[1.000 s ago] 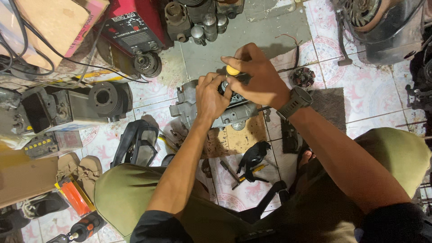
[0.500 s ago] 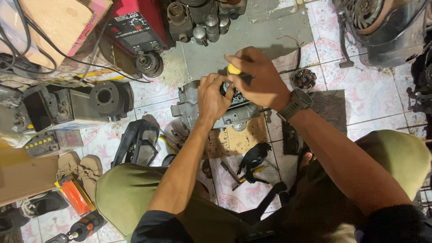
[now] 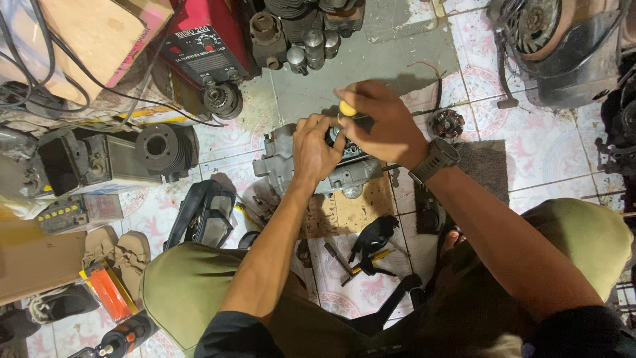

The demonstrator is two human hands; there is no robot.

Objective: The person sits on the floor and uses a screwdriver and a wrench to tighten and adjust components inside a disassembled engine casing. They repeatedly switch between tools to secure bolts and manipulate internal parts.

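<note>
Tiled flooring with a pink floral pattern, patched by a grey cement strip, forms the work surface on which we sit, knees in olive trousers spread to either side. At centre lies a grey metal engine casing, resting on a stained piece of cardboard. Our left hand is clamped over the top of the casing, fingers curled around a dark part set into it. Our right hand, with a dark wristwatch on its wrist, is closed around a yellow-handled screwdriver; only the yellow butt shows, and the shaft is hidden between the two hands, directed down at the casing. Compared with half a second earlier, both hands keep the same grips and the casing has not shifted on the cardboard; the yellow butt sits in much the same place above the left hand's knuckles. Around the work we see a red welding machine at upper left, a row of metal cylinders beside it, a finned dark cylinder block at left, a black sandal near the left knee, a small round toothed part just right of the right hand, and black-handled pliers lying below the cardboard.
</note>
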